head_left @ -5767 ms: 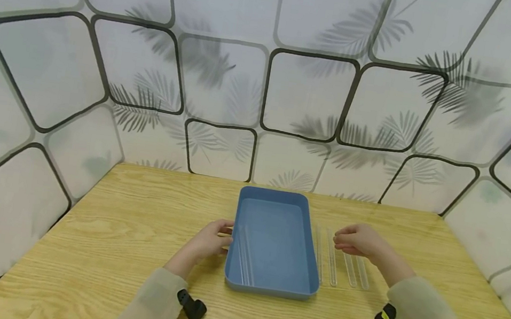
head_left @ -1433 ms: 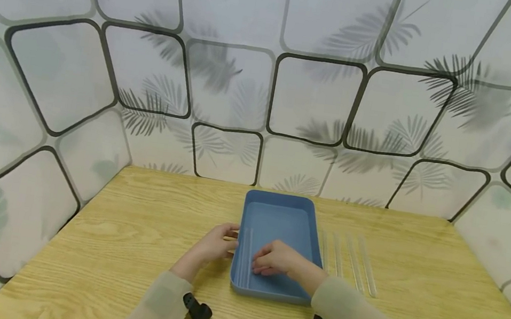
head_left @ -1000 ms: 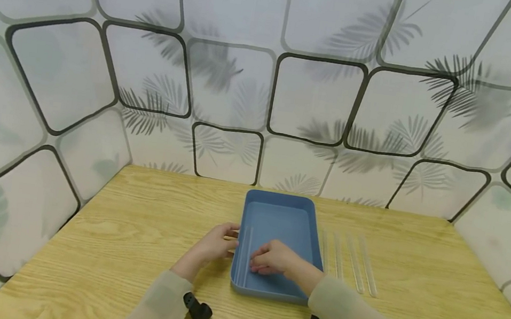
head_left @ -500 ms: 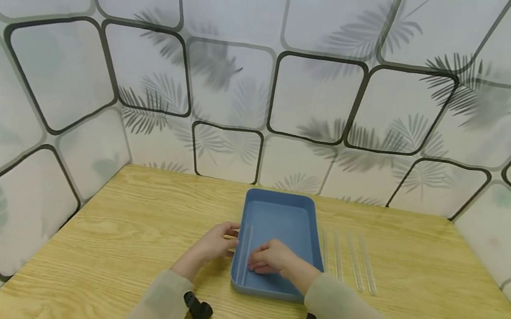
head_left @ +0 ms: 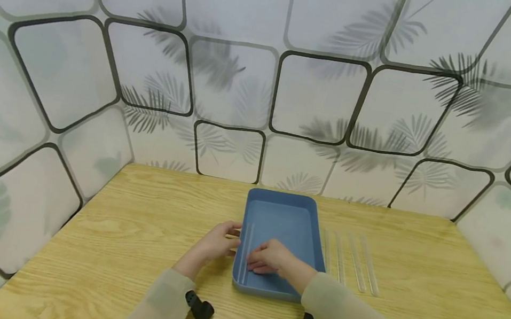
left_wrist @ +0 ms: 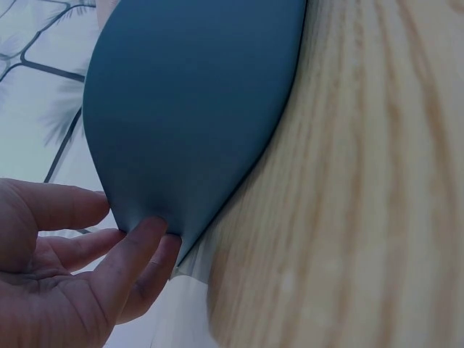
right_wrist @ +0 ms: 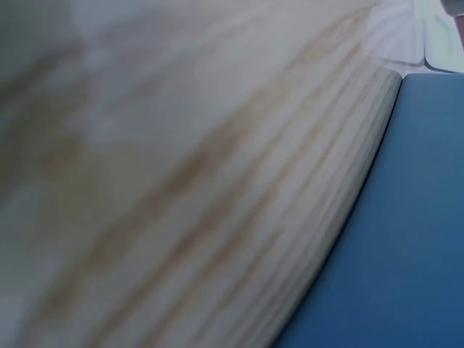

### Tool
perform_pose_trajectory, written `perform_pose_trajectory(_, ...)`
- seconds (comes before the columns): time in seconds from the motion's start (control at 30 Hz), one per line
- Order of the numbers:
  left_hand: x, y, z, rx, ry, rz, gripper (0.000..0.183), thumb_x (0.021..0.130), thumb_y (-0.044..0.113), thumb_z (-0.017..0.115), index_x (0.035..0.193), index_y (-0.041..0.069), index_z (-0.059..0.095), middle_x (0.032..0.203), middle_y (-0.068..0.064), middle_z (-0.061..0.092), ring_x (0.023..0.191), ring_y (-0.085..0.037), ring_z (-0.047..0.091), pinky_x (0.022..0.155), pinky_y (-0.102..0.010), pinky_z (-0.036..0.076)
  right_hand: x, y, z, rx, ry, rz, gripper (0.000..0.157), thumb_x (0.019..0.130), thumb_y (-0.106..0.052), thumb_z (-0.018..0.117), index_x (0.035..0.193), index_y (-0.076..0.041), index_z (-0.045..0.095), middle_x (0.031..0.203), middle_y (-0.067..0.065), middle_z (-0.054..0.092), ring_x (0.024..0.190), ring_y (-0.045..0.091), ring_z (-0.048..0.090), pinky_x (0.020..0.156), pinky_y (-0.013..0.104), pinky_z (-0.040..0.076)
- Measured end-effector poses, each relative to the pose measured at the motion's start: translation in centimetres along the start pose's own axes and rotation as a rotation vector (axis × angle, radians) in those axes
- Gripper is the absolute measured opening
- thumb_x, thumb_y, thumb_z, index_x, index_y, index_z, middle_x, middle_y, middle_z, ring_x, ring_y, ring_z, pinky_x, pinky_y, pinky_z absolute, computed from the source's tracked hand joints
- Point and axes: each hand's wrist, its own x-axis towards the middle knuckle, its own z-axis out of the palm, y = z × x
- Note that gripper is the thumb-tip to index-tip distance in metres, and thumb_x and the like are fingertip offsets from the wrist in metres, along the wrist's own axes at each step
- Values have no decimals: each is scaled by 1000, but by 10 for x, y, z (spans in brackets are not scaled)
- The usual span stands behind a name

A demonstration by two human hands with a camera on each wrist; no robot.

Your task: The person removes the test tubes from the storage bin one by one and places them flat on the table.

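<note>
Outside the left wall of the blue tray [head_left: 267, 292], my left hand [head_left: 217, 242] rests its fingertips against it. The left wrist view shows that hand's thumb and fingers [left_wrist: 138, 261] loosely bent at the tray's outer wall [left_wrist: 188, 109]. My right hand [head_left: 270, 258] is inside the tray, low on its left side, with curled fingers at a thin clear tube [head_left: 250, 239]. Clear tubes lie lengthwise along that left side, close together; their number is hard to tell. The right wrist view misses the hand's fingers and shows only the tray's outside [right_wrist: 399, 232] and wood.
Several clear tubes [head_left: 341, 257] lie side by side on the wooden table [head_left: 141, 220], to the right of the tray. A patterned cloth wall [head_left: 226, 85] closes off the back and both sides. Black wrist cameras [head_left: 199, 308] hang at both sleeves.
My right hand has gone from the tubes on the table into the tray, then crept slightly left towards its left wall. My left hand has stayed at the tray.
</note>
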Motion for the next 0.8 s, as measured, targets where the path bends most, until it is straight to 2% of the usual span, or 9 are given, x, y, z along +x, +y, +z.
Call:
perform_pose_trajectory(0.47,-1,0,0,12,5,-8,42,89,-5,43,129,-8,33,121,-29,40,105,-37,47,76,-40,49,-2,-1,-1,-3,-8,-13,17,79,-1,62,92,9,60,76,13,64,69,19,63,61,29,53)
perform_pose_trajectory(0.8,0,-1,1,20,11,1,42,88,-6,43,129,-9,33,121,-29,41,105,-38,47,76,-40,49,-7,-9,-5,1,32,-8,16,77,0,63,91,8,59,74,12,64,67,18,62,61,30,53)
